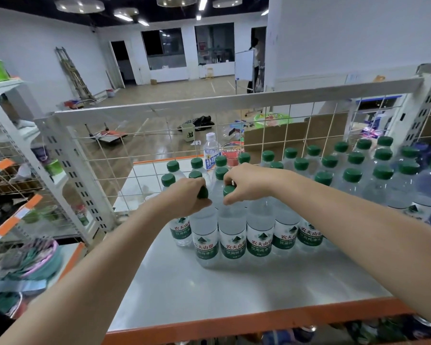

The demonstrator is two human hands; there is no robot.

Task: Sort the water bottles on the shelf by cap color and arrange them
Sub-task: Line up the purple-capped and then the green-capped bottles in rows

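Steel shelf top [234,290] mostly sorted: clear green-capped water bottles [353,170] massed along back-right mesh, one white-capped clear bottle [211,150] stray at back edge, left hand [184,197] and right hand [246,183] each gripping a front-row green cap.

Green-capped water bottles [232,235] — upright, crowded together on the shelf [234,290].
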